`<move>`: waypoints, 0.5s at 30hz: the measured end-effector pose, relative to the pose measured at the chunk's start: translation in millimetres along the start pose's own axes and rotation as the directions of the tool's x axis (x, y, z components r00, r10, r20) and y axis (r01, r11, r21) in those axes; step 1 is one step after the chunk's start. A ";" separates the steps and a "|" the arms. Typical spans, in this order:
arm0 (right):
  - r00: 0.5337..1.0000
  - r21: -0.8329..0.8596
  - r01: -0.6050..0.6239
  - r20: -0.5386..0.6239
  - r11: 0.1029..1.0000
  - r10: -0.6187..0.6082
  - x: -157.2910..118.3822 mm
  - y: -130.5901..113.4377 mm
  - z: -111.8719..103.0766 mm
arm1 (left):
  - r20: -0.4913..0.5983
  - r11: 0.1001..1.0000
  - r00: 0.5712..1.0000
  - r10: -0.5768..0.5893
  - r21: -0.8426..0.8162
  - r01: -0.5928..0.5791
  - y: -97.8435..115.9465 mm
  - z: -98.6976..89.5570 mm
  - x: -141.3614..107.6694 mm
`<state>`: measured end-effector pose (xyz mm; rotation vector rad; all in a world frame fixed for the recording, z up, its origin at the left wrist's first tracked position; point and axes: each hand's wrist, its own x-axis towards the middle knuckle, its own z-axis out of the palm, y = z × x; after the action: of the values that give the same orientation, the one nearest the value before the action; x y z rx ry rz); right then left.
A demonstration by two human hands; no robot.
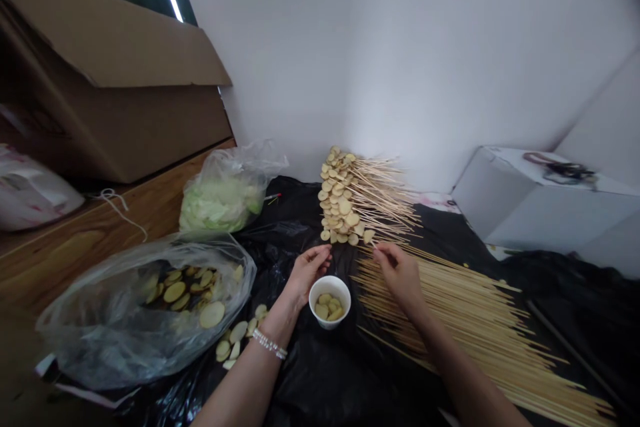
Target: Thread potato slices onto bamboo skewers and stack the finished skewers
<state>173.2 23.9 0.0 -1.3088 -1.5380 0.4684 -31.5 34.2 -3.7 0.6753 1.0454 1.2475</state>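
Note:
My right hand (401, 272) pinches a wooden skewer just behind a pale potato slice (369, 236) on its tip. My left hand (311, 269) is closed, with fingers curled and tips together; whether anything is between them is hidden. Just below it stands a white cup (313, 309) with potato slices (329, 307) inside. Beyond both hands lies a pile of skewered potato slices (340, 197), sticks pointing right. Under my right forearm spreads a wide layer of bare wooden skewers (465, 307). Several loose slices (239, 331) lie beside my left forearm.
A clear plastic bag (100, 320) of potato slices lies open at left. Behind it sits a bag of pale green shredded vegetable (220, 203). Black plastic sheeting (320, 380) covers the work surface. A cardboard box (150, 123) stands back left, a white box (540, 193) at right.

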 end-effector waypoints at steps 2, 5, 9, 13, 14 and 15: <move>0.996 0.036 -0.035 -0.084 0.999 0.038 9.9 5.4 -12.3 | -0.004 0.999 0.999 -0.035 0.006 0.035 -0.8 -1.1 1.4; 0.976 0.106 -0.076 -0.197 0.991 0.096 26.0 18.6 -36.9 | 0.005 0.998 0.998 -0.064 -0.005 0.064 -2.5 -2.6 3.9; 0.932 0.088 -0.115 -0.335 0.990 0.138 54.0 32.8 -67.3 | 0.012 0.997 0.997 -0.074 -0.023 0.074 -4.4 -3.4 5.4; 0.932 -0.104 -0.012 -0.362 0.995 -0.026 95.2 27.7 -65.3 | 0.025 0.996 0.997 -0.076 -0.037 0.077 -5.1 -4.5 4.9; 0.939 -0.129 0.026 -0.337 0.991 -0.068 106.8 23.9 -58.7 | 0.031 0.996 0.996 -0.078 -0.046 0.079 -5.0 -4.8 4.7; 0.948 -0.137 0.071 -0.299 0.988 -0.109 118.3 19.9 -50.5 | 0.036 0.995 0.996 -0.082 -0.053 0.083 -5.0 -5.2 4.6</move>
<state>239.5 120.6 56.5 -1.3297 -1.3749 0.1041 -34.1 36.8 -11.3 0.6033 0.9980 1.1851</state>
